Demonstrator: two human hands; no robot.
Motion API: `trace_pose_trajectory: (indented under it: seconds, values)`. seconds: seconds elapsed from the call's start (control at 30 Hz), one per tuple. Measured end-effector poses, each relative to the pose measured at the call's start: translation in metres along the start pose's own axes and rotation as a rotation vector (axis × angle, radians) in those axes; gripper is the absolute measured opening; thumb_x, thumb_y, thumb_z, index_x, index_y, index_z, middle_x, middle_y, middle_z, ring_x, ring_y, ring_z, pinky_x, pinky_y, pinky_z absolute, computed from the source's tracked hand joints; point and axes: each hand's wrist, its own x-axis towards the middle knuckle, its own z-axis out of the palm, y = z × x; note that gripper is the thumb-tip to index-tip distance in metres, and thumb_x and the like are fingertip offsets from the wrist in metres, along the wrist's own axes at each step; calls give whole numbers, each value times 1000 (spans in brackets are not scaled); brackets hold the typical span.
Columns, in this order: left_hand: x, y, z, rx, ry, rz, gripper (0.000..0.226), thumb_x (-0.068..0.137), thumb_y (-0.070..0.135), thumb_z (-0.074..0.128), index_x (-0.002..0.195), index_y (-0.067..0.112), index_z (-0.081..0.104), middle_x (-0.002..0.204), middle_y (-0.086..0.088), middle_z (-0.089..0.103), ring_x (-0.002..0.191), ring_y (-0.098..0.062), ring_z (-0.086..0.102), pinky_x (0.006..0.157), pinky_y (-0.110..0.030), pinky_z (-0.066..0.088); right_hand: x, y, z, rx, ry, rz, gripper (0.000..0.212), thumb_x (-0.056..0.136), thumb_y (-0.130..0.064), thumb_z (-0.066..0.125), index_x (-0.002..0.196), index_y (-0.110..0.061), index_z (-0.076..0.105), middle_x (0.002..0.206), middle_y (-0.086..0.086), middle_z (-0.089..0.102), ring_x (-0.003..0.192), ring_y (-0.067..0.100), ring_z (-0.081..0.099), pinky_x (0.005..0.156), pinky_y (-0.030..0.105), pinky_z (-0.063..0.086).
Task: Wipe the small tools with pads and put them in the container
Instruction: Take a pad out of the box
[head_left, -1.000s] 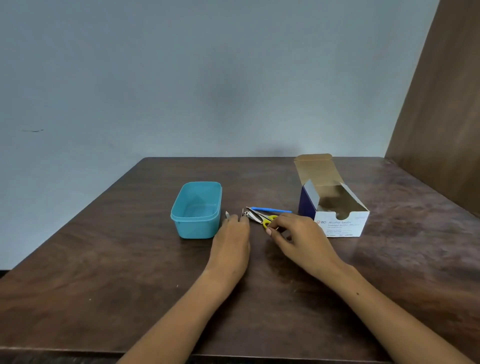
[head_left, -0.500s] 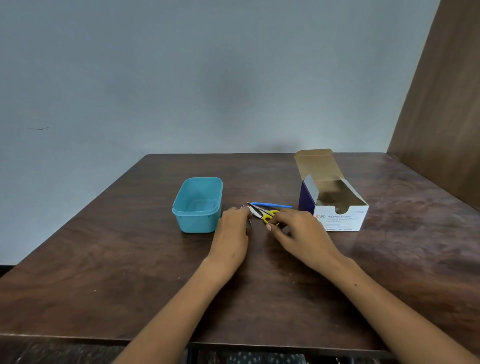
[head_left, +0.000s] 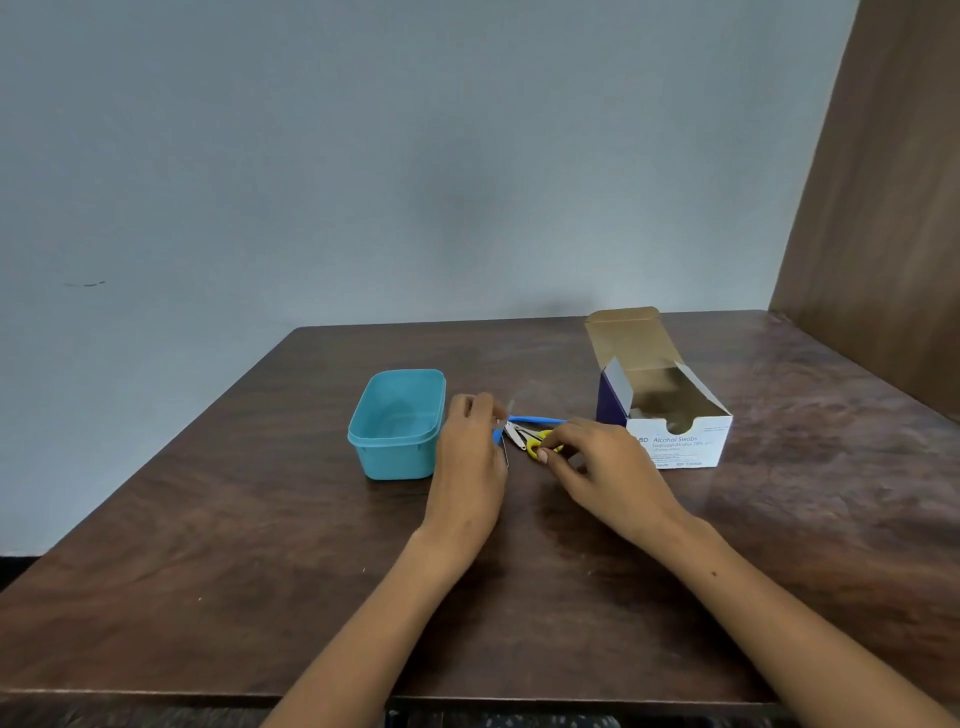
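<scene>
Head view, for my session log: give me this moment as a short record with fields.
container: teal tub, open, looks empty, left of the tools
tools: small pile on the table, incl. yellow-handled scissors and a blue-handled piece
left hand: pinches a thin metal tool
right hand: fingers at the scissors; grip unclear
pads: open Alcohol Swabs box, right of the tools

Materials and finishes on a dark wooden table

The table is showing dark grained wood with a soft sheen. The teal container at left is looking like smooth, matt plastic. The box at right is showing plain brown cardboard inside and glossy white print outside. The small tools are glinting as bare metal, with yellow and blue plastic parts.
</scene>
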Motion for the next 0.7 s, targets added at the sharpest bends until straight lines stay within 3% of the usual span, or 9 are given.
trace_pose_trajectory:
  seconds: [0.1,0.3,0.47,0.57,0.7]
  values:
    - [5,5,2,-216,64,-72,36,77,-19,49,93,13,58,105,-3,56,84,-5,63,69,-8,49,-1,-1,-3,13,58,-19,8,85,-23,63,90,-17,67,86,-3,66,74,17,62,61,35,49]
    - [22,15,13,-469,18,-179,42,81,-15,53,92,26,57,109,0,62,93,-7,66,67,-16,53,2,1,-20,-46,226,-86,11,85,-11,64,94,-16,65,89,0,69,75,18,66,59,37,55]
    - [39,28,20,-545,-79,-179,49,83,-17,48,114,20,53,115,6,58,89,0,62,69,-11,53,14,14,-59,-99,400,41,13,84,-6,62,90,-17,66,85,-1,70,72,21,67,60,35,55]
    - [45,29,25,-601,-145,-174,58,83,-18,48,121,26,48,118,3,58,90,-5,61,65,-9,50,17,32,-77,-273,207,248,22,84,-9,53,87,-26,66,80,-5,70,68,20,66,62,35,53]
    - [50,29,34,-712,-276,-172,70,85,-19,47,136,27,34,122,4,59,98,-14,63,71,-18,55,21,44,-84,-296,-49,288,32,83,-7,50,87,-31,71,87,-7,71,77,19,67,69,31,51]
